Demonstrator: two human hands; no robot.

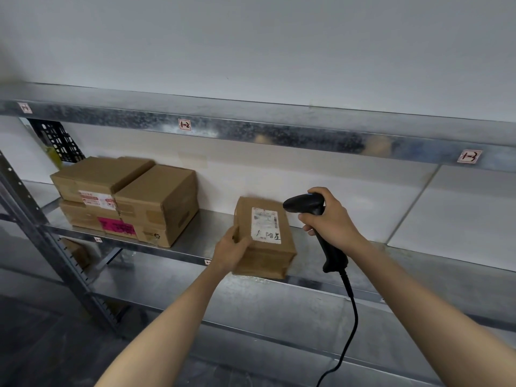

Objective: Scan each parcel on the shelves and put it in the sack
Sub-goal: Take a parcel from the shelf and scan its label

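Observation:
A small brown cardboard parcel [265, 255] with a white shipping label on top sits at the front edge of the middle metal shelf [195, 241]. My left hand [230, 251] grips its left side, thumb on top. My right hand [331, 216] holds a black corded barcode scanner [305, 203] by the handle, its head pointing left at the label, just right of the parcel. No sack is in view.
Three stacked cardboard boxes [125, 196] stand on the same shelf to the left, one with a pink label. The upper shelf beam [251, 129] carries number tags. A black crate [55, 141] sits far left behind. The scanner cable [349, 317] hangs down.

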